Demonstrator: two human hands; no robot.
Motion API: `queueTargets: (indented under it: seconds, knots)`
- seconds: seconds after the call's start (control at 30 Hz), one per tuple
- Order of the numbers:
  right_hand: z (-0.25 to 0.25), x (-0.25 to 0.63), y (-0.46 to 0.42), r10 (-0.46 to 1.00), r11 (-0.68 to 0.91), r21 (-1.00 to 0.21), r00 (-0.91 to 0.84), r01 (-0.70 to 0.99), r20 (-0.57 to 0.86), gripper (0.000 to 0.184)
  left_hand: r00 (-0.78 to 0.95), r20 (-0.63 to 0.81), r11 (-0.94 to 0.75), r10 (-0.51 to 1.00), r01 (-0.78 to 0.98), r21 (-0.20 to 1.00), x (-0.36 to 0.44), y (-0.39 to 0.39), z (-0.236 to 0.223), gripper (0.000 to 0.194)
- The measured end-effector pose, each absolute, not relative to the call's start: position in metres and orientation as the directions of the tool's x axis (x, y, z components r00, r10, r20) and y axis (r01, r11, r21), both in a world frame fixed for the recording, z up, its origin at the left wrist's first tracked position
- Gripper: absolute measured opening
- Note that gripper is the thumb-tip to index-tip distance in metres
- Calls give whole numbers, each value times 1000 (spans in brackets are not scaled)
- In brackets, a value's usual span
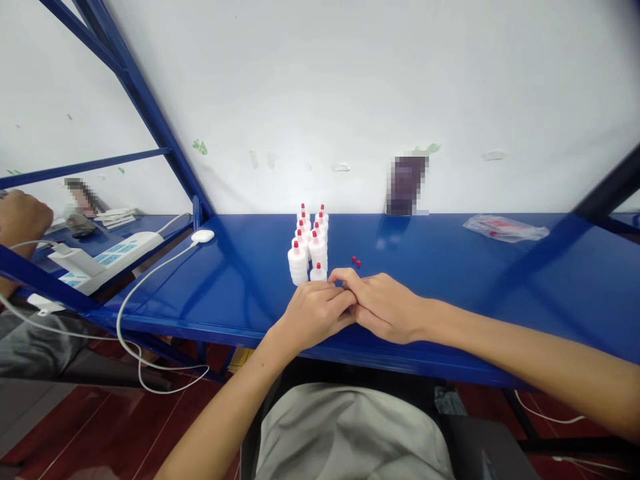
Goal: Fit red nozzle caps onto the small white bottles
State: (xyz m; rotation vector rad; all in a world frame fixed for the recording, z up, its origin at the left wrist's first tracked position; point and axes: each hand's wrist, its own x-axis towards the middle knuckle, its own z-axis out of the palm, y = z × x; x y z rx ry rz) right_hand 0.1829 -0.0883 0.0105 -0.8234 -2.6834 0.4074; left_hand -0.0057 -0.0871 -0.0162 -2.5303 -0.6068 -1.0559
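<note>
My left hand (317,308) and my right hand (385,303) meet at the front part of the blue table, fingers curled together. Whatever lies between their fingers is hidden. Just beyond my left hand is a white plastic bottle (318,275) with a red cap, its lower part covered by the hand; I cannot tell whether the hand touches it. Behind it, several more white bottles (299,261) with red pointed caps stand upright in two columns running towards the wall. Two small red caps (357,262) lie loose on the table, right of the bottles and beyond my right hand.
A clear plastic bag (505,227) with red bits inside lies at the back right. A blurred dark upright object (406,187) leans on the wall. Left are a white charger puck (203,236) with its cable, a power strip (125,257), blue frame posts and another person's hand (23,217).
</note>
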Motion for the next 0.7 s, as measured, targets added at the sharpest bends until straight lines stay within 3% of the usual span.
queueTargets:
  seconds: [0.2, 0.47, 0.57, 0.7]
  knots:
    - [7, 181, -88, 578, 802, -350, -777, 484, 248, 47, 620, 727, -832, 295, 541, -123, -5, -83, -22, 19]
    - [3, 182, -85, 592, 766, -505, -744, 399, 310, 51, 590, 739, -851, 324, 524, -45, -4, -84, -21, 15]
    - [-3, 184, -82, 576, 778, -524, -725, 345, 377, 48, 593, 704, -864, 391, 499, 60, -5, -86, -21, 16]
    - [-9, 187, -76, 525, 805, -557, -684, 204, 507, 38, 514, 672, -839, 533, 423, 343, -6, -90, -15, 12]
